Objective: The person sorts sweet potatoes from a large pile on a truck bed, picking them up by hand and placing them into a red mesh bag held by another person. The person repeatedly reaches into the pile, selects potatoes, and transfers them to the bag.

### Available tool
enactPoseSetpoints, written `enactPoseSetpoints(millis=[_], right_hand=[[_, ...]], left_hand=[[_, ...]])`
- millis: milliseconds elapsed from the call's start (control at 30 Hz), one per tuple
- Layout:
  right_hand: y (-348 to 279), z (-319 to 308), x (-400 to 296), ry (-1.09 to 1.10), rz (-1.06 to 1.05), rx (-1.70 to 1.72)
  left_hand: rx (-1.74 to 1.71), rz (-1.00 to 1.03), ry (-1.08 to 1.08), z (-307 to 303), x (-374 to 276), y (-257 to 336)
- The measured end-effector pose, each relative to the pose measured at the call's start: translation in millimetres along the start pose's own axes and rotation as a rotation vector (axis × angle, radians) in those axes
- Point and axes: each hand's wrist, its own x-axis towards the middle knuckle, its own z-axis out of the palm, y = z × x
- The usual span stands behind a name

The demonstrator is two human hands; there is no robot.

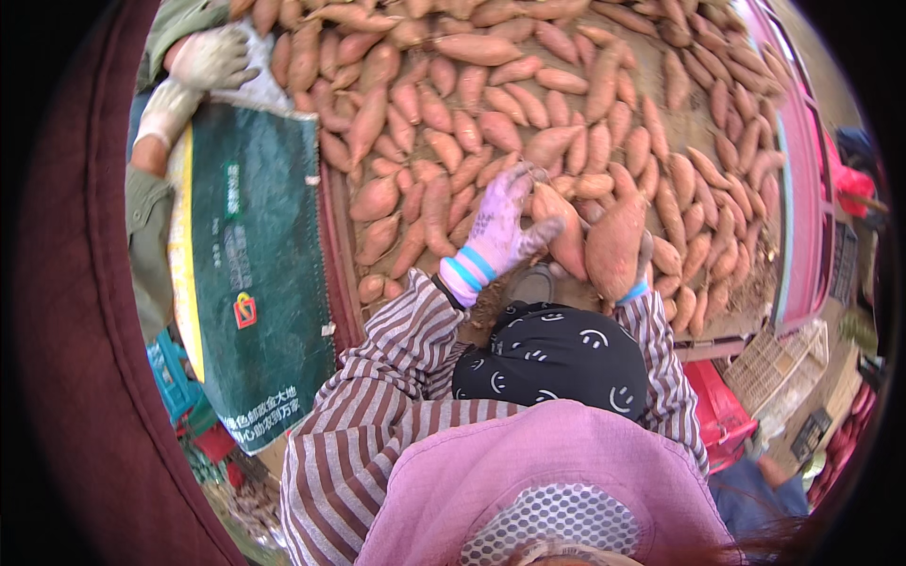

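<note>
My left hand (pixel 499 223), in a lilac glove with blue cuff bands, has its thumb and fingers around an orange-pink sweet potato (pixel 561 223). Close beside it, a larger, thick sweet potato (pixel 614 247) is in my right hand (pixel 645 256). Most of that hand is hidden behind the root; part of its glove shows along the right side. Loose sweet potatoes (pixel 435 212) lie around both hands on a dirty, soil-strewn bed (pixel 655 92).
At left, another person's gloved hands (pixel 212 60) rest at the top of a green printed sack (pixel 262 212) bearing writing. A pink metal side rail (pixel 803 212) bounds the bed at right. Beyond it are a plastic crate (pixel 775 361) and a red container (pixel 718 410).
</note>
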Motion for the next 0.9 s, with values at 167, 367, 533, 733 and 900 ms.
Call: enactPoseSetpoints(millis=[167, 367, 533, 733, 900], right_hand=[[-16.4, 105.8, -20.6, 0.13, -0.141, -0.538], [6.2, -28.7, -49.3, 0.16, 0.046, -0.142], [-4.9, -75.2, -71.5, 0.104, -0.012, 0.058], [-56.0, -83.6, -101.5, -0.519, -0.455, 0.026], [-59.5, -176.8, -332.6, 0.285, -0.375, 0.454]], left_hand=[[0.536, -0.479, 0.183, -80.4, -70.6, -101.7], [0.808, -0.803, -0.125, -151.6, -94.1, -197.7], [0.792, -0.733, -0.252, -161.9, -59.6, -202.5], [0.452, -0.093, 0.1, -160.7, -15.9, -124.8], [0.042, -0.168, -0.013, -148.8, 38.5, -22.5]])
